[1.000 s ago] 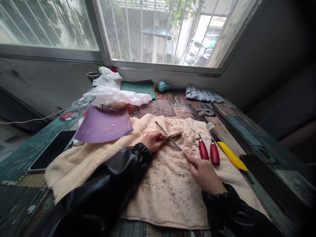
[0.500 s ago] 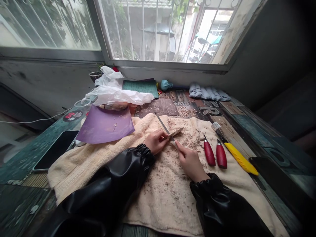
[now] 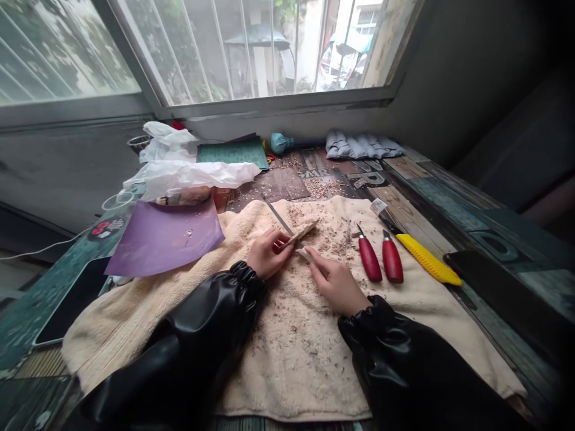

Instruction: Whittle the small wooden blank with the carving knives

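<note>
Shows table (image 3: 411,212) of mixed planks. Carries towel (image 3: 309,371), creased, from near the front edge to mid-table. Bears plastic bag (image 3: 193,179) toward the far left corner, with purple sheet (image 3: 166,239) in front, overlapping towel's left edge. Supports grey pouch (image 3: 359,146) at the far edge, right of centre, and green sheet (image 3: 231,152) at the same edge, left of centre. Holds phone (image 3: 72,302) by the left edge.

Note left hand (image 3: 267,254) over towel's middle, with fingers clamped on strip (image 3: 306,230). Note right hand (image 3: 339,284) just beside it, with fingers pinched on the near end of file (image 3: 277,216).

Find yellow tool (image 3: 429,259) along towel's right edge; two red tools (image 3: 369,257) farther in, side by side, apart. Find file slanting toward towel's far edge, passing beneath strip near left fingertips. Find strip tilted toward towel's far right corner. Cannot confirm contact between strip and file. Record shavings (image 3: 330,187) scattered over towel and beyond its far edge.
</note>
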`<action>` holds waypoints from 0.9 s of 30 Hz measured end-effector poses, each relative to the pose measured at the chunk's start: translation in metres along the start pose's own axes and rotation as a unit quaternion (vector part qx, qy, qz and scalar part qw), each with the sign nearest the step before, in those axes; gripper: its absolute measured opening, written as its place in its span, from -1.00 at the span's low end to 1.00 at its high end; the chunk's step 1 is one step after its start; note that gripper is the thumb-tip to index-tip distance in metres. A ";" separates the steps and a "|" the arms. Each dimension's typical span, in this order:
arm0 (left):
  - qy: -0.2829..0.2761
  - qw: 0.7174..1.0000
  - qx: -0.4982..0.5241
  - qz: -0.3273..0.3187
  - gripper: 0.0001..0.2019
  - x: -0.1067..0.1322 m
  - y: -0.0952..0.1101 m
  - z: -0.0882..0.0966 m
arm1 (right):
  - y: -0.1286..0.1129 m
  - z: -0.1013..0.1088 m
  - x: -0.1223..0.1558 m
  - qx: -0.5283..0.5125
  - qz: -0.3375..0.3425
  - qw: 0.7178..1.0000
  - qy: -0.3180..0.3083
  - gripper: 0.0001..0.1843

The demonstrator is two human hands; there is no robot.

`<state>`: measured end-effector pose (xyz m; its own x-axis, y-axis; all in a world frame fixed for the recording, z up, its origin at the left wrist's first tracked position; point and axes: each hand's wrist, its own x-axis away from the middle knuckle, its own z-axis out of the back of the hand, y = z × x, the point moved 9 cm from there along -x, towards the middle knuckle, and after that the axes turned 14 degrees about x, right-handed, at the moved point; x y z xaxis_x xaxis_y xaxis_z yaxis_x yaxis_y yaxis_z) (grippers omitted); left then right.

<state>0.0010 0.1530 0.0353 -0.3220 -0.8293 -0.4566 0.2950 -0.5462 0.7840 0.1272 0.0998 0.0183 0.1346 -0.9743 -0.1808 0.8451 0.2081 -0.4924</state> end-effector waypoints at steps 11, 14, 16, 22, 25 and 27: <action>0.041 0.998 -0.024 -0.031 -0.86 0.002 0.009 0.004 | 0.004 -0.005 0.000 -0.060 -0.002 0.997 -0.043 -0.50; 0.069 0.996 -0.041 -0.025 -0.89 0.003 0.009 0.009 | 0.008 -0.009 -0.001 -0.158 -0.023 0.984 -0.083 -0.48; 0.076 0.996 -0.040 -0.024 -0.89 0.003 0.009 0.011 | 0.010 -0.018 0.001 -0.248 -0.059 0.958 -0.133 -0.45; 0.092 0.995 -0.027 0.007 -0.87 0.001 0.003 0.015 | 0.003 -0.036 0.012 -0.476 -0.154 0.840 -0.211 -0.50; 0.082 0.996 -0.019 0.017 -0.87 0.000 0.001 0.013 | -0.001 -0.040 0.016 -0.512 -0.177 0.807 -0.235 -0.60; 0.071 0.997 -0.014 0.017 -0.87 0.000 0.001 0.011 | -0.001 -0.042 0.018 -0.522 -0.192 0.794 -0.246 -0.63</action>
<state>-0.0087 0.1539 0.0406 -0.1815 -0.8548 -0.4861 0.3299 -0.5186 0.7888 0.1066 0.0858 -0.0200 0.3736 -0.8451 0.3823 0.0190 -0.4051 -0.9141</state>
